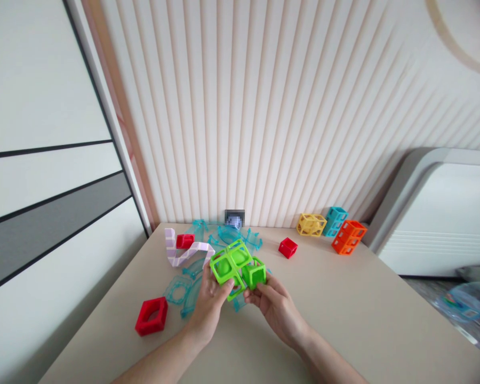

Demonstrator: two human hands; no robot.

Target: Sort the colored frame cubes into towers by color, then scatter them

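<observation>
Over the middle of the table, my left hand [213,298] grips a bright green block piece [231,260] made of several joined open-framed squares, its thumb pressed on the lower square. Closed around a single green cube block [254,273] is my right hand [274,301], holding it at the right side of the larger piece. The cube sits against or right beside that piece; whether they are joined I cannot tell. Clear teal track pieces [190,296] lie below and behind my hands, partly hidden by them.
On the left are a red square block with a round hole [152,316], a lilac zigzag piece [180,258] and a small red block [185,241]. Another red cube [288,247] lies right of centre. Yellow [311,224], teal [336,221] and orange [348,237] blocks stand by the ribbed wall.
</observation>
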